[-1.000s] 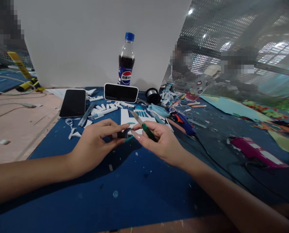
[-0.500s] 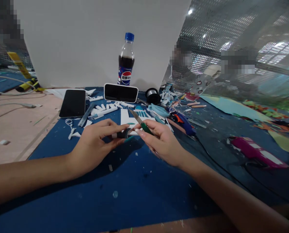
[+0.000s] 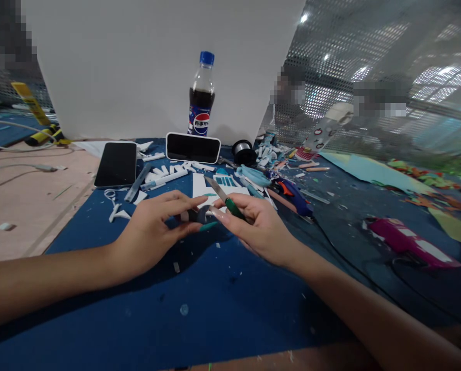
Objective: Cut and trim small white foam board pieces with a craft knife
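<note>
My left hand (image 3: 153,224) is closed around a small dark roll (image 3: 192,215), which looks like tape and is partly covered by the fingers. A grey curved strip (image 3: 204,211) reaches from it to the fingertips of my right hand (image 3: 263,226). That hand also grips a knife (image 3: 234,207) with a green handle, its blade angled up and to the left. Both hands are just above the blue mat (image 3: 215,309), fingertips close together. White cut pieces and a white sheet (image 3: 198,185) with teal squares lie behind them.
A cola bottle (image 3: 201,105) and a propped phone (image 3: 193,148) stand ahead, a tablet (image 3: 116,165) lies left. To the right are a spool (image 3: 244,152), a blue glue gun (image 3: 296,197) with its cable and a magenta box (image 3: 412,242). Scraps cover the back.
My right fingertips have shifted slightly and more of the grey strip shows curved between the hands. The knife has dropped a little. My left hand has hardly moved.
</note>
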The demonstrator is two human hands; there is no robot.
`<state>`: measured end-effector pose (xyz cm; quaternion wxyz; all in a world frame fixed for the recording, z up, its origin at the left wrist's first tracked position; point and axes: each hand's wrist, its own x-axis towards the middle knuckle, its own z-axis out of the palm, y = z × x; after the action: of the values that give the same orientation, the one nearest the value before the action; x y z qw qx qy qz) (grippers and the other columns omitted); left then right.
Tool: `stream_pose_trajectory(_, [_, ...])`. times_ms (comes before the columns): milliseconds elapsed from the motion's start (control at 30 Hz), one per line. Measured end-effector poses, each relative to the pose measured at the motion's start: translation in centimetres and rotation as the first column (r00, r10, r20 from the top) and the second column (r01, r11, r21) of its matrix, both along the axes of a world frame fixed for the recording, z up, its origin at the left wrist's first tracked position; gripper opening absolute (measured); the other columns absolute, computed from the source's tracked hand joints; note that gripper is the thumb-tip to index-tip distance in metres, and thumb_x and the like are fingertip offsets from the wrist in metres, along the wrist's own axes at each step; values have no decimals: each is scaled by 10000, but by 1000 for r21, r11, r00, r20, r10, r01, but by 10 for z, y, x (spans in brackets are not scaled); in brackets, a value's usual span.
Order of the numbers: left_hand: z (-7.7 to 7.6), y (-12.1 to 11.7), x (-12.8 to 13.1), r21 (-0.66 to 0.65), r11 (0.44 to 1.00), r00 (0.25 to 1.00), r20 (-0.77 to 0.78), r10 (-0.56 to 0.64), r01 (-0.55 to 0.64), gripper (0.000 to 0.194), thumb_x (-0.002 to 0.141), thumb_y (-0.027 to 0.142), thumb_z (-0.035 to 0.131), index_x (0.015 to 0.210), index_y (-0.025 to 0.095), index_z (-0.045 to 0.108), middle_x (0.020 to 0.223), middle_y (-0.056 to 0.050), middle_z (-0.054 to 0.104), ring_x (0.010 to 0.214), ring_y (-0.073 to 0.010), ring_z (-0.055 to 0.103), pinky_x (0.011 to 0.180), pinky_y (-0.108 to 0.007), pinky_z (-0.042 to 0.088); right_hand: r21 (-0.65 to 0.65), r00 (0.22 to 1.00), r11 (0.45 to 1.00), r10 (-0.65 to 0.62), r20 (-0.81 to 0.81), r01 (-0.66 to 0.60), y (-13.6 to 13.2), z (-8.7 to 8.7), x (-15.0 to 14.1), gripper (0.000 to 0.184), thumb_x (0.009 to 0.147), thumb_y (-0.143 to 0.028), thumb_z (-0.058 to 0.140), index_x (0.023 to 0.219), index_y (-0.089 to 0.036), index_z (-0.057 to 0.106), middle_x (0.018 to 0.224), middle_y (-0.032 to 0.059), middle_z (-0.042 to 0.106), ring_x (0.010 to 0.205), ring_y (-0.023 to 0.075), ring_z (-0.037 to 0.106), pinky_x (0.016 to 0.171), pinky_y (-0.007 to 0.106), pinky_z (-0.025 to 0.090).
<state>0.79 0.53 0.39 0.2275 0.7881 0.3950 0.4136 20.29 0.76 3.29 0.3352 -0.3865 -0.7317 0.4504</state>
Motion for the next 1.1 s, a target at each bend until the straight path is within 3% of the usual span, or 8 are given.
stream_pose_trajectory(200, [2,0,0,-81,997,1000,-19,3,-4,354,798,232,589,1151,206,597,762,-16,616,665,-130,565,603,-235,469,-92,998,996,-26,-50,21,2,0,0,163,840,-303,520,874,-145,535,456,-103,364,344,23,298,346,185,218])
stream_pose_trajectory(333, [0,0,-1,-127,991,999,-6,39,-40,312,814,230,560,1119,198,620,889,-49,686,711,-145,604,568,-214,480,-140,997,990,-25,-78,14,2,0,0,171,839,-301,522,901,-141,527,436,-116,355,308,17,283,320,181,210])
stream_pose_trajectory(533, [-1,1,1,-207,978,997,69,-19,33,362,785,226,606,1146,219,603,856,-24,700,652,-122,613,600,-205,512,-133,996,991,-43,-74,33,2,0,-1,167,832,-298,533,871,-135,536,433,-112,365,327,16,282,337,188,207])
stream_pose_trajectory(667, [1,0,1,-205,972,990,93,-102,119,422,775,240,616,1193,227,567,925,-37,664,696,-125,599,619,-207,516,-170,987,985,-49,-153,22,4,-3,0,145,828,-292,544,844,-149,525,421,-118,355,318,14,266,332,186,189])
stream_pose_trajectory(800, [1,-1,-1,-170,965,980,51,-192,198,437,862,262,494,1297,260,455,962,-44,605,746,-127,565,606,-205,486,-272,965,962,-41,-259,-33,8,-5,1,114,830,-278,546,836,-170,511,382,-129,331,280,16,239,301,168,170])
stream_pose_trajectory(933, [-1,2,-4,-95,977,981,-14,-192,190,433,904,239,433,1328,314,389,909,-20,580,745,-121,519,601,-205,443,-341,953,938,-46,-300,-63,8,-2,1,109,839,-282,534,834,-174,520,353,-136,309,257,16,211,288,157,159])
stream_pose_trajectory(1100, [-2,2,-3,-100,976,979,88,-185,193,454,855,173,520,1280,321,457,899,-4,529,766,-106,522,677,-205,482,-381,939,917,-16,-342,-123,7,-2,0,115,836,-283,543,818,-177,502,336,-136,334,242,19,208,280,161,167])
